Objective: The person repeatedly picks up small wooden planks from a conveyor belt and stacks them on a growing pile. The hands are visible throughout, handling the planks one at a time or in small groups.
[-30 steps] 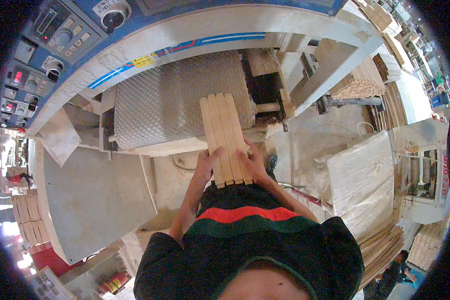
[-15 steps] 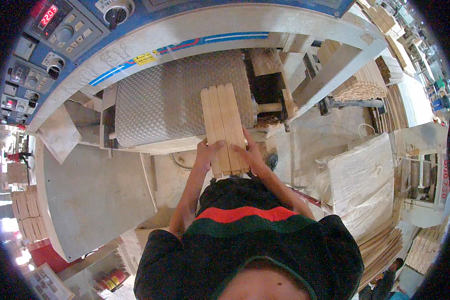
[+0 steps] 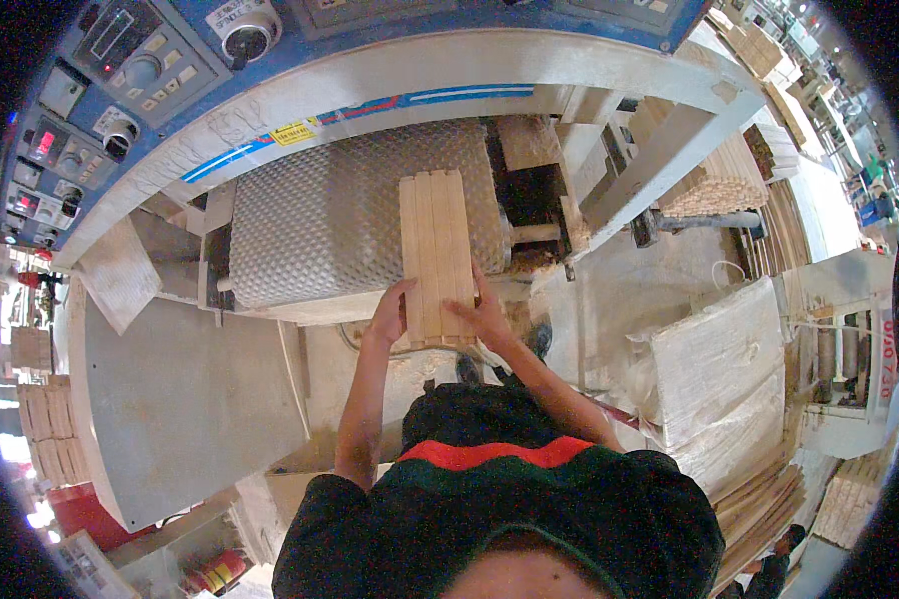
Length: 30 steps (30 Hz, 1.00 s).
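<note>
A bundle of several pale wooden strips (image 3: pixel 437 240) lies side by side, its far part over the textured conveyor belt (image 3: pixel 315 215) and its near end jutting out past the belt's edge. My right hand (image 3: pixel 486 317) grips the bundle near that end, thumb on top and fingers along the right side. At the left side, my left hand (image 3: pixel 391 311) has its fingers stretched out, the fingertips at the strips' edge. Whatever lies under the bundle is hidden.
Above the belt runs a pale machine frame (image 3: pixel 449 62) with a blue control panel (image 3: pixel 170 25) of knobs. A grey flat board (image 3: pixel 190 399) stands at left. To the right are a plastic-wrapped stack (image 3: pixel 719 359) and piled wood strips (image 3: pixel 719 180).
The bundle has turned slightly to stand straighter, and its strips sit closer together. My left hand has loosened and drawn its thumb off the top; my right thumb still rests on it.
</note>
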Available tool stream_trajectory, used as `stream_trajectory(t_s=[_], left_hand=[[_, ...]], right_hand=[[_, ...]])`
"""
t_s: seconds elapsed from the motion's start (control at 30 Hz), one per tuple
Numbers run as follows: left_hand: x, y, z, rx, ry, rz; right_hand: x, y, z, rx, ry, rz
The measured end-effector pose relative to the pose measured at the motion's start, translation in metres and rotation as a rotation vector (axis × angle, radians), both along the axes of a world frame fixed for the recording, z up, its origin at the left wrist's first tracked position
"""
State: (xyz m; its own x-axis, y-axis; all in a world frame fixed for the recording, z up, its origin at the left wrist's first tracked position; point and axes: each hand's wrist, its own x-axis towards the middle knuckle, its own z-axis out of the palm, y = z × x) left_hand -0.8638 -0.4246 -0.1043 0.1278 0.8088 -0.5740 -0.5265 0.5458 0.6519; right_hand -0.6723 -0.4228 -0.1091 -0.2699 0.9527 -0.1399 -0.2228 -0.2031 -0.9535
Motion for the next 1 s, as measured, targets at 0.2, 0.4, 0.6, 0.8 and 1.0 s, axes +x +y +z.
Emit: stream_trajectory(t_s=[0.2,0.4,0.6,0.8,1.0], left_hand=[[-0.002,0.010,-0.012,0.033,-0.048,0.020],[-0.006,0.008,-0.010,0.031,-0.073,0.032],[0.002,0.010,-0.002,0.081,0.151,-0.037],[0.004,0.009,0.025,0.083,0.281,-0.069],[-0.020,0.005,-0.003,0.182,0.150,0.007]], right_hand=[[0.003,0.017,0.009,-0.044,-0.037,0.081],[0.013,0.011,0.037,-0.127,-0.093,0.203],[0.012,0.014,0.022,-0.117,-0.018,0.124],[0.004,0.026,0.006,-0.097,-0.025,0.239],[-0.015,0.023,0.008,-0.122,0.030,0.196]])
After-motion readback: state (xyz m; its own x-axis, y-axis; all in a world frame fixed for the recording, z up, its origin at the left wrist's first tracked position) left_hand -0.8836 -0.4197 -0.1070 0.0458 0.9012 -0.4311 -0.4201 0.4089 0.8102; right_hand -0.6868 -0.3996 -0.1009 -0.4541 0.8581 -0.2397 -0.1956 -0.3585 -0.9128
